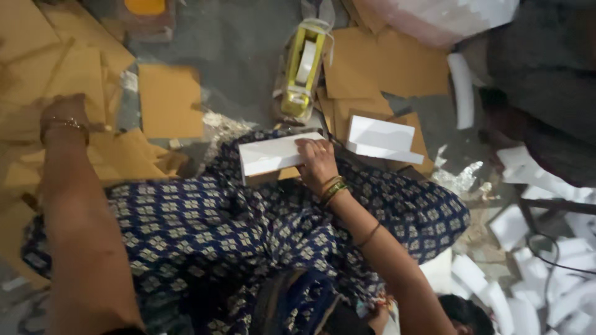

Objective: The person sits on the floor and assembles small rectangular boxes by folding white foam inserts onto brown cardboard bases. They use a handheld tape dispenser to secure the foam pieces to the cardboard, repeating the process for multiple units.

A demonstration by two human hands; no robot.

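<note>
Right hand grips white foam block's edge; left hand seemingly on cardboard.

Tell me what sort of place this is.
Probably an informal packing workspace on a floor: a yellow tape dispenser, brown cardboard sheets, white foam scraps, and the right hand on a white box.
</note>
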